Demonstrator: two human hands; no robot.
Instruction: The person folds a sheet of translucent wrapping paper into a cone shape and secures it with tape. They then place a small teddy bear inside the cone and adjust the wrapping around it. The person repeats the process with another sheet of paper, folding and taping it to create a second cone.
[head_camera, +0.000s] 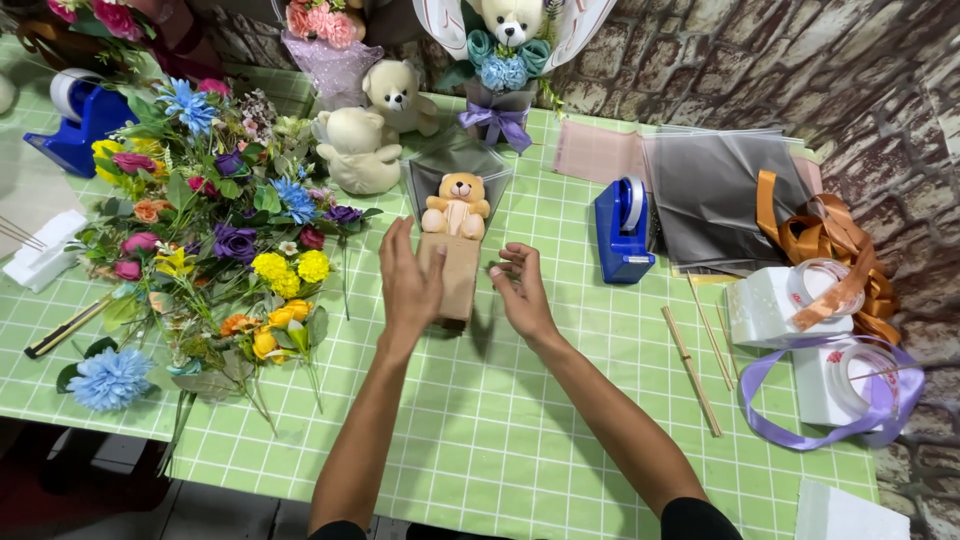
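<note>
Over on the far left a blue tape dispenser (75, 125) sits on the green checked tablecloth (500, 440), and just below it a white block (42, 252) lies by the table's edge. Next comes a big loose heap of artificial flowers (220, 220), blue, purple, yellow and pink, with one blue bloom (110, 378) lying apart near the front edge. Behind the heap two cream teddy bears (370, 130) lean together. In the middle, the person's left hand (410, 285) is spread flat, fingers open, pressed against the left side of a brown paper wrap (458, 280) that stands on the cloth; it is not gripping anything. A small tan teddy bear (457, 207) pokes out of the top of that wrap, with grey sheer paper behind it. The right hand (520, 290) hovers just beside the wrap's right edge, fingers loosely curled and empty, whether it touches the paper I cannot tell. Behind stands a finished bouquet with a white bear (505, 55) and a purple bow. Further right is a second blue tape dispenser (622, 230), then grey wrapping sheets (720, 195), thin wooden sticks (692, 368), orange ribbon (830, 250) and lilac ribbon (810, 400) draped over white spools.
</note>
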